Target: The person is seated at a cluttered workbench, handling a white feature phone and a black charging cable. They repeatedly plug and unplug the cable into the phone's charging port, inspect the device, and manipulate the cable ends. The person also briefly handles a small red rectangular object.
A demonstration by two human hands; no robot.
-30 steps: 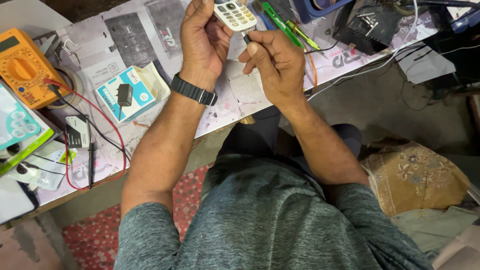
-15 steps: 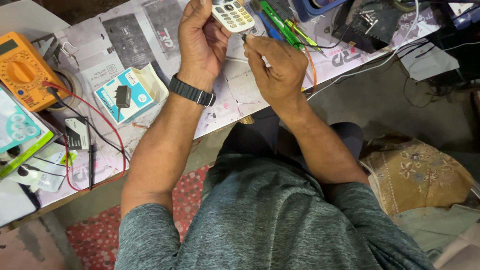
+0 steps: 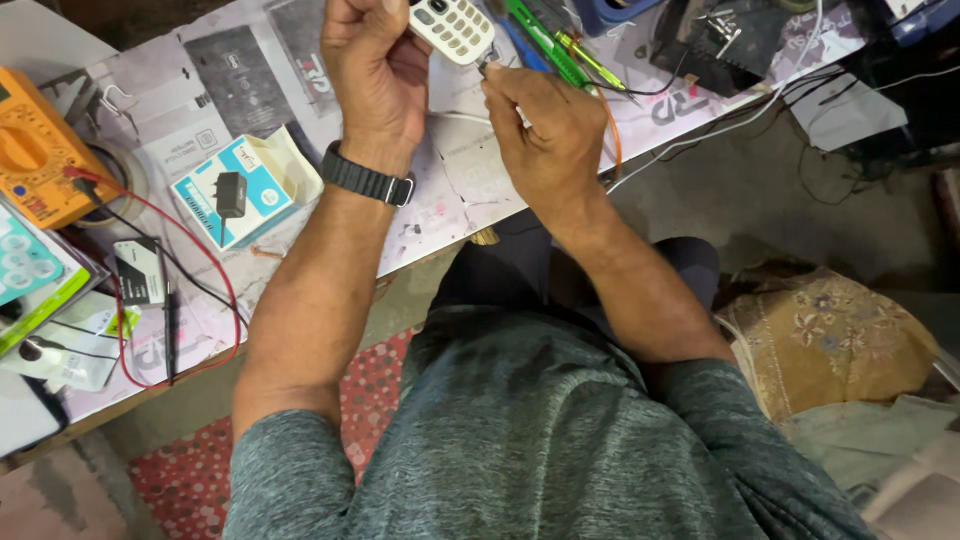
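Two hands are up at the top centre of the frame, both on one small white keypad phone (image 3: 452, 27). My left hand (image 3: 372, 62) is curled around its upper end, fingers closed over it, so only the lower half with the rows of keys shows; the rest runs off the top edge. My right hand (image 3: 545, 135) is pinched shut, thumb and fingertips pressed together right at the phone's lower corner. Something thin and dark sits in that pinch, but I cannot tell what it is. A black watch (image 3: 366, 181) wraps my left wrist.

Just right of the phone, a green screwdriver (image 3: 545, 48) lies on the paper-covered table (image 3: 440, 205), with a second slim tool with a yellow-green handle (image 3: 590, 62) beside it. In the left part of the frame a white and blue box with a picture of a charger (image 3: 232, 192) sits on the table. Further left, at the frame's edge, is an orange multimeter (image 3: 35, 150), and its red lead (image 3: 205, 270) loops down across the table toward the lower left.
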